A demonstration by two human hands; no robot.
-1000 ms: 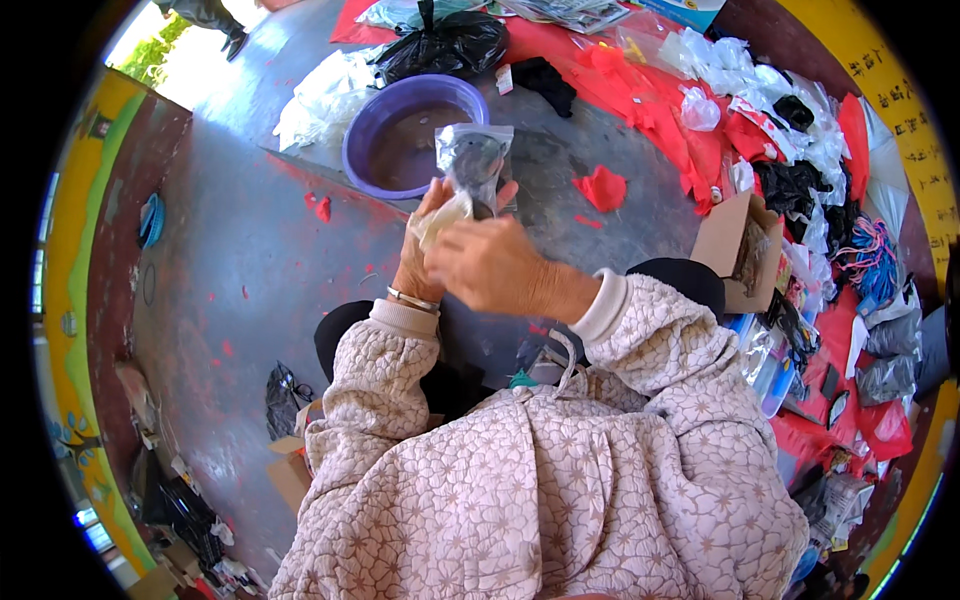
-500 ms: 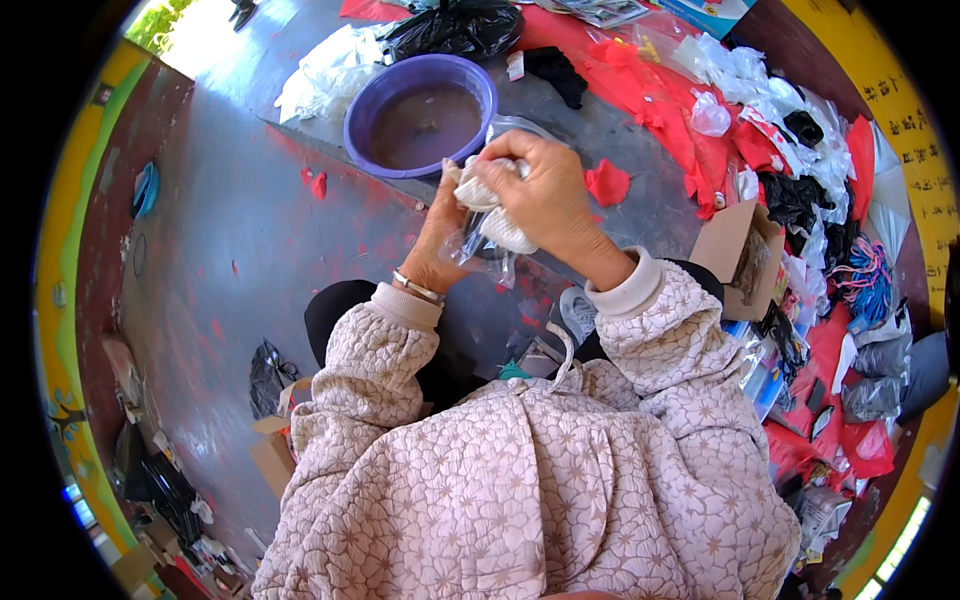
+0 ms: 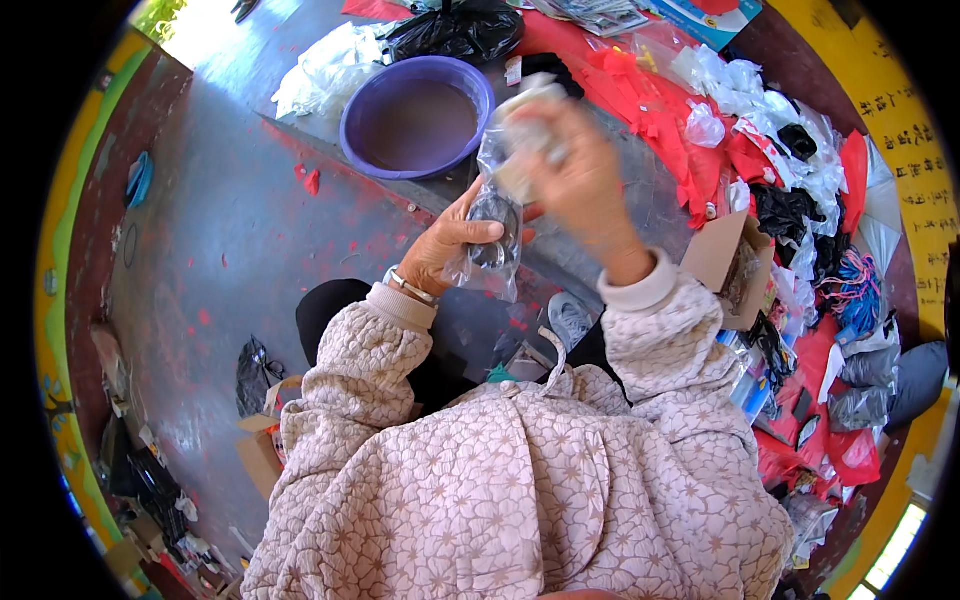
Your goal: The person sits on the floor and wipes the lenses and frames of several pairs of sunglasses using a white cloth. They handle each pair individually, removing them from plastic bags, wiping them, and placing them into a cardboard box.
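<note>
My left hand (image 3: 440, 247) grips a clear plastic bag (image 3: 510, 262), with the thumb across its front. A dark, rounded item (image 3: 491, 232) shows at the thumb, seemingly inside the bag; its kind is unclear. My right hand (image 3: 582, 178), smeared by motion, holds a crumpled whitish cloth (image 3: 532, 120) above and right of the left hand, close to the bag's upper end. Just beyond both hands stands a purple basin (image 3: 400, 174) of murky water on a low grey ledge.
Behind the basin lie a white plastic bag (image 3: 325, 75) and a tied black bag (image 3: 455, 32). Red sheeting (image 3: 640, 105) with scattered plastic bags runs along the right. An open cardboard box (image 3: 715, 260) sits at right, and a black bag (image 3: 258, 375) lies on the left floor.
My right hand has moved right and slightly up with the cloth, away from my left hand. The bag and the dark item in my left hand now show more fully.
</note>
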